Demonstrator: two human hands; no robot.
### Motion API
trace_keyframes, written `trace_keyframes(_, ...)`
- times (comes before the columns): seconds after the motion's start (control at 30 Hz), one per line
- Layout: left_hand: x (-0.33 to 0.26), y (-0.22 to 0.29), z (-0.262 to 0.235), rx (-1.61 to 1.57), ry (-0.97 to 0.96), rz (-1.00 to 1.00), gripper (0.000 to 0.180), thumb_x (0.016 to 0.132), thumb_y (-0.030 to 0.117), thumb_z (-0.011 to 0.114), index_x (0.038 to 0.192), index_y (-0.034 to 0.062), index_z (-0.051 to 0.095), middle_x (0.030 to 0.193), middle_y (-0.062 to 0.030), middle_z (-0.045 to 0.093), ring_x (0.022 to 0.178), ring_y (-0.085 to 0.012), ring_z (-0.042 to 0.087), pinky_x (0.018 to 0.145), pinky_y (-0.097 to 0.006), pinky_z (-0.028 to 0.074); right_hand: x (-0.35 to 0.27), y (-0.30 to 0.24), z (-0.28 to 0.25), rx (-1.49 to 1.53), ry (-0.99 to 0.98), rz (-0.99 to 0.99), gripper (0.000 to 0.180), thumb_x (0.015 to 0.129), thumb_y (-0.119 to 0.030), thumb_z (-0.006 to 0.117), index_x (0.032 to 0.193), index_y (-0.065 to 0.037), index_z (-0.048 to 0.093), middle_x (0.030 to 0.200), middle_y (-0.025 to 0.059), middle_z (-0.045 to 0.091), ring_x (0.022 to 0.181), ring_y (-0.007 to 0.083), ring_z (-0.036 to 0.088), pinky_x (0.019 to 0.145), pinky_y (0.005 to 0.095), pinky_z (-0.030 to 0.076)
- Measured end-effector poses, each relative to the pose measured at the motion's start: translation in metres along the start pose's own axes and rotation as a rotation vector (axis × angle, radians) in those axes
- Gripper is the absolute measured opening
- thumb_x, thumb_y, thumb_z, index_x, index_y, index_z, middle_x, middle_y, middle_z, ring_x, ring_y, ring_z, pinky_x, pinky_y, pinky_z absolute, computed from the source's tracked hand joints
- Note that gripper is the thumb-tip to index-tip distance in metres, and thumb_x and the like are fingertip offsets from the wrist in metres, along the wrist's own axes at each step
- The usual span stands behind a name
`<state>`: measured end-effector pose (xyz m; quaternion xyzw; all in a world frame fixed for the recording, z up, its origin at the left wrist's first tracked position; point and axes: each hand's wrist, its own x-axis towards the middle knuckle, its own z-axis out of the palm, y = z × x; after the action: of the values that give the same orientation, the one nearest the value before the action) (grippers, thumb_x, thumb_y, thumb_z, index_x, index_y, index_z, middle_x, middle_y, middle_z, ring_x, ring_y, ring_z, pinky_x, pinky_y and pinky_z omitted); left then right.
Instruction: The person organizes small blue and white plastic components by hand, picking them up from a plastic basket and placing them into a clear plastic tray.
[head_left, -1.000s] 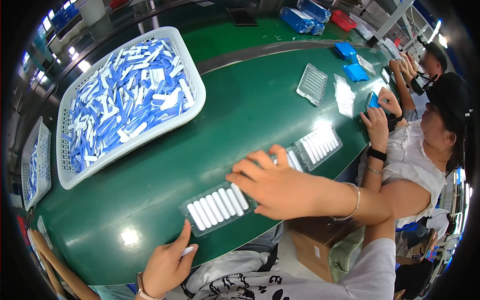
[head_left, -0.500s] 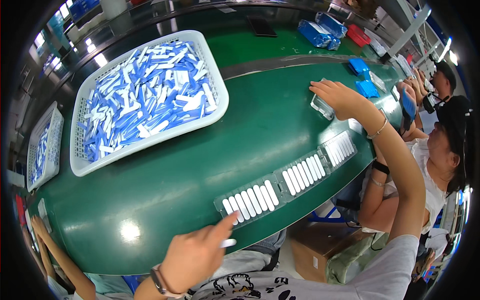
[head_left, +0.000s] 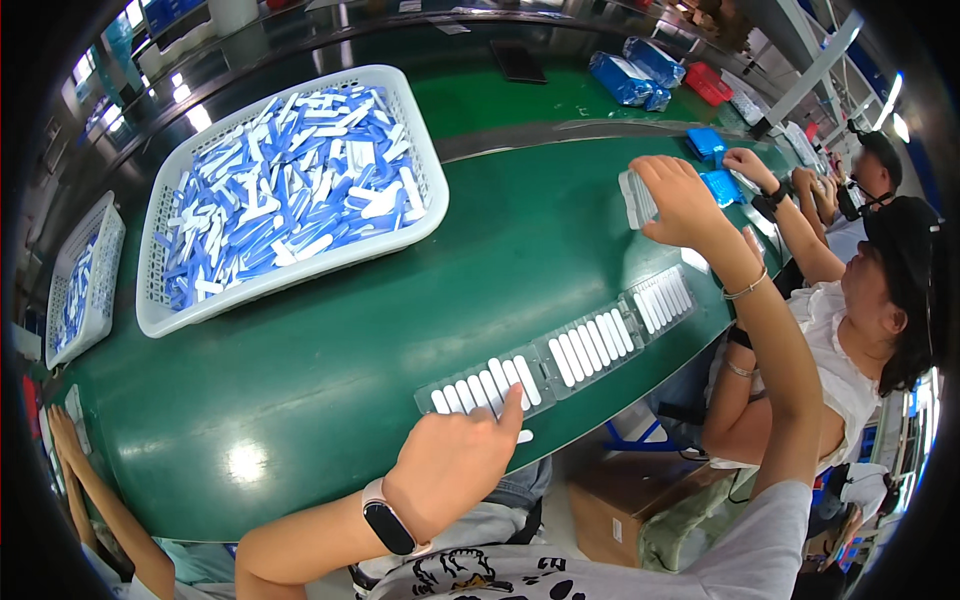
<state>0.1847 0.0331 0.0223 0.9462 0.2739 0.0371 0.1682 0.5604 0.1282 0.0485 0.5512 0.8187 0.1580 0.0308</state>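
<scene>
My left hand [head_left: 455, 465] has its index finger stretched out onto the white sticks [head_left: 470, 393] in the nearest clear plastic tray [head_left: 545, 375]. Its other fingers are curled, and the end of one loose white stick [head_left: 525, 436] pokes out beneath them. Farther off to the right, my right hand [head_left: 685, 200] grips a clear plastic tray [head_left: 635, 203] from above; the palm hides part of it. Two more filled sections, a middle tray [head_left: 592, 348] and a far tray [head_left: 662, 300], continue the row along the table's near edge.
A large white basket [head_left: 290, 292] of blue and white pieces stands at left, with a smaller basket [head_left: 97, 300] beyond it. Blue packs [head_left: 720, 187] lie at right near a co-worker's hand [head_left: 750, 167]. Another person's hands [head_left: 68, 440] rest at far left. A cardboard box [head_left: 605, 500] sits below.
My left hand has moved right along the nearest tray, its finger now toward that tray's right end. My right hand has shifted with its tray. The co-worker's hand has reached toward the blue packs.
</scene>
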Motion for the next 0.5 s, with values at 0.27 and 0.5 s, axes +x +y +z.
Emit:
trace_keyframes(0.27,-0.023,-0.007,-0.015,0.041,-0.068,0.033,0.056,0.079,0.011,0.057,0.132,-0.0001,0.043,0.060,-0.0060,0.061,0.048,-0.0191,0.061,0.045,-0.032,0.048,0.016,-0.079,-0.043,0.378,0.316,0.071,0.070,0.056,-0.024,0.071,0.116,0.002,0.049,0.111,0.0207,0.053,0.104,0.0384,0.049,0.090,0.0422,0.043)
trace_keyframes(0.5,-0.109,-0.012,-0.031,-1.029,-0.174,0.013,0.028,0.089,0.012,0.051,0.115,0.0016,0.051,0.074,-0.0142,0.065,0.043,-0.0187,0.053,0.043,-0.031,0.043,0.033,-0.218,-0.091,0.855,0.373,-0.208,0.085,0.059,-0.030,0.073,0.127,0.010,0.041,0.107,0.0218,0.050,0.099,0.0361,0.047,0.089,0.0420,0.043)
